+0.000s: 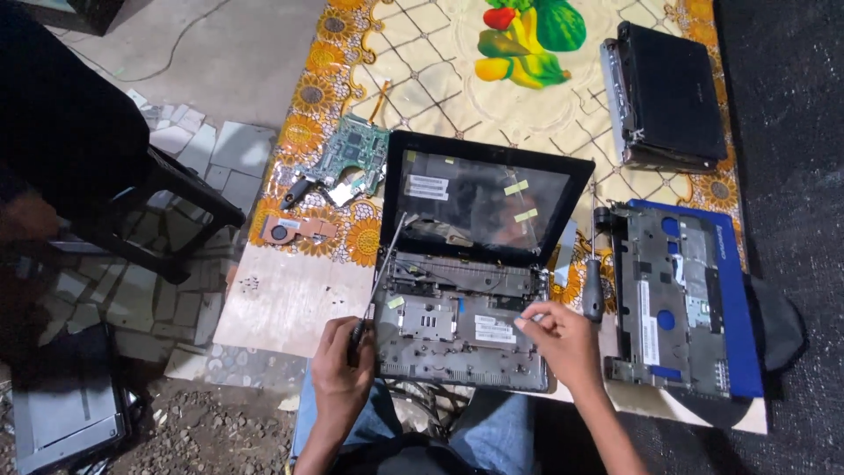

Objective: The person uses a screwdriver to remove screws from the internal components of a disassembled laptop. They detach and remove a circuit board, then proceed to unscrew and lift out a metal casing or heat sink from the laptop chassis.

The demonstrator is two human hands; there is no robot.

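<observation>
An opened small laptop (457, 330) with its keyboard removed rests at my knees, its dark screen (483, 198) tilted back. My left hand (343, 356) is at the base's left edge and grips a long thin screwdriver (380, 273) whose shaft points up toward the hinge. My right hand (558, 339) lies on the base's right side, fingers pinched at the bare metal frame; whether it holds a small part is too small to tell.
A green circuit board (352, 158) and a copper fan assembly (294, 230) lie to the left on the flowered mat (422, 79). A second screwdriver (593, 290), a stripped blue laptop shell (681, 295) and a closed black laptop (668, 92) sit right. A dark stool (167, 198) stands left.
</observation>
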